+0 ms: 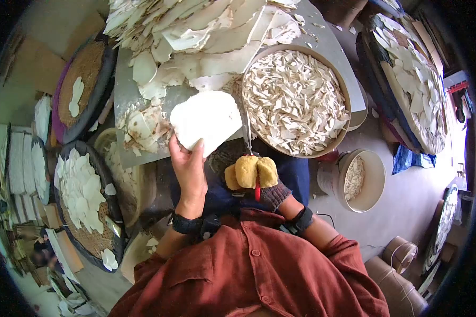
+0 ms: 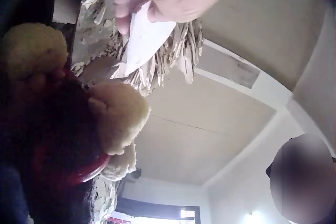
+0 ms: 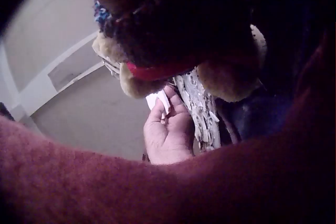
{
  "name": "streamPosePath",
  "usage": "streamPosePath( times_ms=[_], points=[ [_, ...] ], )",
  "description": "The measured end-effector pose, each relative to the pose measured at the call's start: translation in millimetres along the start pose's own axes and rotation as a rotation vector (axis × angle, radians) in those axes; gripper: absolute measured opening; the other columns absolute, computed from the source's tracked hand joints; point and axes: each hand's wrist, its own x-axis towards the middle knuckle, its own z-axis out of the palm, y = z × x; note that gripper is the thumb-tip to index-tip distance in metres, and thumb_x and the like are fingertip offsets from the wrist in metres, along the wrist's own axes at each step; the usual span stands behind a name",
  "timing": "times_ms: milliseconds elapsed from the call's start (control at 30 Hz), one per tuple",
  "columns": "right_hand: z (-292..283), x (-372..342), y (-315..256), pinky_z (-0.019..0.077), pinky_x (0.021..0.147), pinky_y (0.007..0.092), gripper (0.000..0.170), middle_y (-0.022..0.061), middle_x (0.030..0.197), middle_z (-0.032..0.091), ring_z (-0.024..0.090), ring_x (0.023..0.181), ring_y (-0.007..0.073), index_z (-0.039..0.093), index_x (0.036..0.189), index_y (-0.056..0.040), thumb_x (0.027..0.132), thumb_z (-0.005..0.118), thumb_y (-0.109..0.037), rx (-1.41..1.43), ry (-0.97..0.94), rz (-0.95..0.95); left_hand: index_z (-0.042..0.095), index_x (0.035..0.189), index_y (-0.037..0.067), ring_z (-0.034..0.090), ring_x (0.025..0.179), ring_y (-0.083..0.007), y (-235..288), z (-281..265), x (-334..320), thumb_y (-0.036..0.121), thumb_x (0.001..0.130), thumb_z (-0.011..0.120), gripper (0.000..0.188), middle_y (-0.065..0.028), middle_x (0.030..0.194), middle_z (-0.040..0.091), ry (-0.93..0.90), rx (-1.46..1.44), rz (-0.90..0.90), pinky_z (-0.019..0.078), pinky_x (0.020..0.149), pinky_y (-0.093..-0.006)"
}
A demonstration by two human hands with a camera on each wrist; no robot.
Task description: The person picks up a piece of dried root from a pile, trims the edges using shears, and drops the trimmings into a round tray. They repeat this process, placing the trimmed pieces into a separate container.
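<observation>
We see a metal table (image 1: 336, 48) bearing a pile of pale sheets (image 1: 195, 39), and a round tub (image 1: 348, 108) of chips (image 1: 296, 98). One white sheet (image 1: 206, 119), over the table's near edge, looks light, stiff and brittle, best held by its edge. The left hand (image 1: 188, 168) pinches its lower edge; the gloved right hand (image 1: 275, 196) grips padded shears (image 1: 254, 171), fingers mostly hidden. We can read no writing.

The sheet (image 1: 206, 120) is white, the padding (image 1: 246, 170) yellow, the handle (image 1: 257, 193) red, the shirt (image 1: 301, 264) rust-red.
</observation>
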Motion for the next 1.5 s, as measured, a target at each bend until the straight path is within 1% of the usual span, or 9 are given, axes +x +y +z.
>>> streamPosePath(
  times_ms=[167, 333, 533, 633, 700, 767, 933, 1267, 1500],
  points=[
    [-9, 5, 1, 0.0463, 0.09, 0.0395, 0.029, 0.0147, 0.109, 0.059, 0.058, 0.1, 0.0269, 0.052, 0.109, 0.0024, 0.092, 0.044, -0.02, 0.609, -0.101, 0.133, 0.038, 0.117, 0.001, 0.053, 0.101, -0.0156, 0, -1, -8, -0.003, 0.084, 0.055, 0.038, -0.012, 0.114, 0.053, 0.007, -0.057, -0.147, 0.0468, 0.084, -0.028],
    [0, 9, 4, 0.0458, 0.091, 0.0392, 0.03, 0.0153, 0.11, 0.058, 0.058, 0.101, 0.0268, 0.052, 0.11, 0.0026, 0.093, 0.042, -0.02, 0.689, -0.148, 0.05, 0.032, 0.127, 0.005, 0.054, 0.103, -0.0176, -9, -4, -14, -0.003, 0.082, 0.057, 0.052, -0.0104, 0.117, 0.051, -0.042, 0.066, -0.071, 0.0469, 0.085, -0.0298],
    [-14, 14, 11, 0.0456, 0.091, 0.0378, 0.029, 0.0123, 0.11, 0.059, 0.058, 0.101, 0.0252, 0.053, 0.112, -0.0023, 0.088, 0.048, -0.019, 0.128, -0.057, -0.053, 0.005, 0.142, 0.009, 0.042, 0.119, -0.0219, -2, 5, -23, -0.01, 0.079, 0.055, 0.082, -0.0163, 0.136, 0.032, -0.097, 0.167, 0.023, 0.0344, 0.098, -0.0338],
    [-6, 11, 2, 0.0473, 0.085, 0.0366, 0.036, 0.0101, 0.105, 0.06, 0.058, 0.098, 0.0256, 0.055, 0.11, -0.0091, 0.077, 0.059, -0.022, -1.267, -0.08, -0.327, 0.006, 0.141, 0.01, 0.05, 0.11, -0.0236, -9, -2, -17, -0.01, 0.079, 0.054, 0.081, -0.0175, 0.133, 0.033, -0.094, 0.207, 0.092, 0.0446, 0.089, -0.0341],
    [-1, 13, -5, 0.0476, 0.081, 0.0368, 0.041, 0.0101, 0.103, 0.061, 0.058, 0.097, 0.0264, 0.056, 0.109, -0.0108, 0.071, 0.063, -0.024, -1.625, -0.228, -0.444, 0.005, 0.14, 0.009, 0.056, 0.097, -0.0254, 1, 0, -15, -0.009, 0.079, 0.053, 0.08, -0.0189, 0.128, 0.037, -0.078, 0.233, 0.029, 0.0513, 0.076, -0.0338],
    [6, 9, -3, 0.0472, 0.081, 0.0351, 0.038, 0.0105, 0.101, 0.061, 0.058, 0.094, 0.0268, 0.057, 0.107, -0.0096, 0.071, 0.064, -0.02, -1.321, -0.147, -0.128, 0.007, 0.139, 0.009, 0.061, 0.085, -0.0267, 6, -1, -10, -0.007, 0.08, 0.053, 0.077, -0.0195, 0.122, 0.042, -0.06, 0.24, -0.029, 0.0549, 0.064, -0.0333],
    [38, 10, -24, 0.0478, 0.081, 0.0327, 0.026, 0.0101, 0.1, 0.062, 0.059, 0.094, 0.0257, 0.059, 0.102, -0.0064, 0.077, 0.063, -0.011, -1.759, -0.232, -0.1, 0.013, 0.136, 0.009, 0.064, 0.071, -0.0277, 13, -15, 4, -0.001, 0.082, 0.055, 0.069, -0.0196, 0.109, 0.052, -0.1, 0.252, -0.088, 0.0555, 0.055, -0.0324],
    [20, 18, -6, 0.0468, 0.083, 0.0289, 0.027, 0.0066, 0.099, 0.063, 0.06, 0.093, 0.0181, 0.059, 0.105, -0.0047, 0.083, 0.061, -0.02, -1.426, -0.237, -0.255, 0.013, 0.134, 0.009, 0.064, 0.073, -0.0283, 13, -28, 2, -0.003, 0.081, 0.053, 0.068, -0.0202, 0.112, 0.049, -0.133, 0.218, -0.206, 0.0559, 0.054, -0.0324],
    [-9, 22, 28, 0.0485, 0.064, 0.0374, 0.019, 0.0126, 0.078, 0.061, 0.06, 0.074, 0.0321, 0.06, 0.087, -0.0078, 0.073, 0.063, -0.02, -0.815, 0.072, -0.037, 0.014, 0.135, 0.01, 0.064, 0.072, -0.0282, 16, -34, 5, -0.001, 0.082, 0.055, 0.068, -0.0199, 0.112, 0.05, -0.155, 0.26, -0.242, 0.0553, 0.055, -0.0312]
  ],
)
